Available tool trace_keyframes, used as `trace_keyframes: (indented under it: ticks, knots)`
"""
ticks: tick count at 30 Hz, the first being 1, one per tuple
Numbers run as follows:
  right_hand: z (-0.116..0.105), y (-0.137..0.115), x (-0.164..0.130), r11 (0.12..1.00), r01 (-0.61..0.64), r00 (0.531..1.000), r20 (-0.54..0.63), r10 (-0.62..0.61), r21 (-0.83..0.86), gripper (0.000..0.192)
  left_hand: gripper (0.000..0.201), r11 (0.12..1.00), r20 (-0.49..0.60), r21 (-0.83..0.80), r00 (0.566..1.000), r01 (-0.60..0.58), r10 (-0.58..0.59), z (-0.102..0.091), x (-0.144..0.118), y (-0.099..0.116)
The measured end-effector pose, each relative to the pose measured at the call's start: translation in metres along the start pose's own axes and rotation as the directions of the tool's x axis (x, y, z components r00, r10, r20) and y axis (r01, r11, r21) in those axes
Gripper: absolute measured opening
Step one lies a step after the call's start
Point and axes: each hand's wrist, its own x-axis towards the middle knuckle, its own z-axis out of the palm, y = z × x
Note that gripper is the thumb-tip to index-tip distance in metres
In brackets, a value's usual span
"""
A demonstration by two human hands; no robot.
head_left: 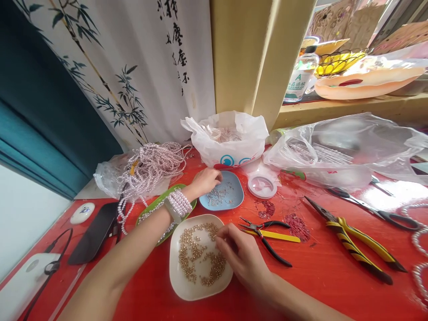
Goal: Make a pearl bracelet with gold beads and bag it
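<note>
My left hand (206, 183) reaches over the far left edge of a blue plate (237, 196) that holds small silver metal pieces. Its fingers are bent and closed; whatever they pinch is hidden. Around the left wrist sits a bracelet of several pearl strands (180, 203). My right hand (241, 253) is at the right rim of a white plate (180, 285), thumb and fingers pressed together above gold beads (214, 267). Anything in that pinch is too small to make out. Partly under my left forearm lies a green dish (146, 213) with silvery beads.
Right of the plates lie small pliers (259, 228), yellow tweezers (281, 236), large pliers (347, 236) and scissors (371, 207). Pearl strands (150, 165), a plastic bag (230, 138) and a clear bag (347, 147) stand behind. A phone (92, 236) lies left.
</note>
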Motion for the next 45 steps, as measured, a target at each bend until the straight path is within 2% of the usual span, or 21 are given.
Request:
trace_keyframes:
  ticks: [9,14,19,22,25,27,28,29,31,34,37,45]
  knots:
    - [-0.001,-0.002,-0.001,1.0,-0.009,1.0,0.012,0.009,-0.005,0.012,0.012,0.996,-0.038,-0.075,0.998,0.05,-0.053,0.003,0.0,0.006]
    - [-0.001,-0.001,0.0,1.0,0.004,1.0,0.004,-0.004,-0.015,0.013,0.009,0.963,-0.051,-0.262,0.995,0.068,-0.084,-0.004,-0.009,0.005]
    - [0.0,0.0,0.0,0.999,0.023,1.0,0.011,-0.022,-0.03,0.012,0.005,0.863,-0.076,-0.495,0.985,0.098,-0.156,-0.011,-0.024,0.006]
    - [0.0,0.0,0.0,0.999,0.038,0.999,-0.011,-0.038,-0.027,0.013,0.006,0.775,-0.084,-0.62,0.971,0.125,-0.224,-0.014,-0.04,0.013]
    - [-0.001,-0.001,-0.001,1.0,0.023,0.998,-0.057,-0.023,-0.009,0.014,0.011,0.643,-0.046,-0.752,0.961,0.146,-0.272,-0.017,-0.066,0.028]
    - [-0.002,-0.002,-0.001,1.0,0.008,0.996,-0.092,-0.006,0.024,0.015,0.014,0.282,0.134,-0.933,0.942,0.225,-0.306,-0.017,-0.086,0.038]
    - [-0.003,-0.003,0.0,0.999,0.002,0.994,-0.109,0.004,0.047,0.016,0.016,0.148,0.199,-0.956,0.931,0.253,-0.307,-0.016,-0.095,0.043]
    - [-0.003,-0.003,0.0,0.997,-0.005,0.992,-0.123,0.014,0.071,0.017,0.018,0.046,0.239,-0.964,0.929,0.262,-0.283,-0.015,-0.104,0.046]
    - [-0.003,-0.002,0.0,0.994,-0.022,0.991,-0.131,0.037,0.11,0.018,0.018,-0.08,0.294,-0.956,0.926,0.283,-0.235,-0.011,-0.115,0.049]
    - [-0.003,-0.002,0.001,0.988,-0.042,0.991,-0.12,0.06,0.148,0.019,0.017,-0.194,0.322,-0.939,0.926,0.285,-0.199,-0.004,-0.122,0.048]
    - [-0.003,-0.002,0.002,0.987,-0.04,0.99,-0.126,0.06,0.155,0.02,0.019,-0.258,0.331,-0.925,0.925,0.279,-0.186,0.001,-0.122,0.045]
    - [-0.003,-0.001,0.003,0.992,-0.043,0.99,-0.131,0.058,0.115,0.018,0.018,-0.268,0.35,-0.915,0.924,0.302,-0.156,0.011,-0.122,0.04]
